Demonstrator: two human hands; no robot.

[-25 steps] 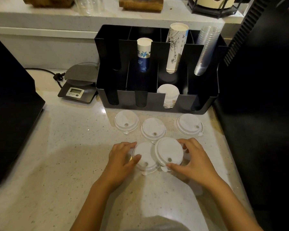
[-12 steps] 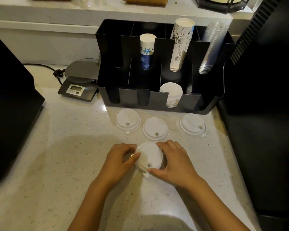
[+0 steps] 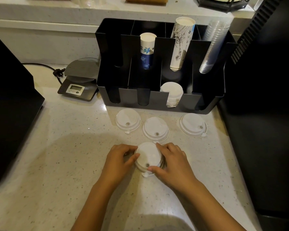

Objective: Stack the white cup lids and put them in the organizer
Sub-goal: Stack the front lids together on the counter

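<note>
A second ago my right hand was carrying one lid in beside another; now the two sit nested as one small stack on the table, my left hand curled on its left edge and the right clasping its right side, thumb on the near rim. I judge the stacking has only begun: three loose lids remain, the left lid, the middle lid just beyond my fingers, and the right lid, set a little apart. The organizer stands behind them, with a pile of white lids already in one front slot. A scale sits off to the left, well clear. Nothing blocks the reach; only the middle lid crowds my stack.
</note>
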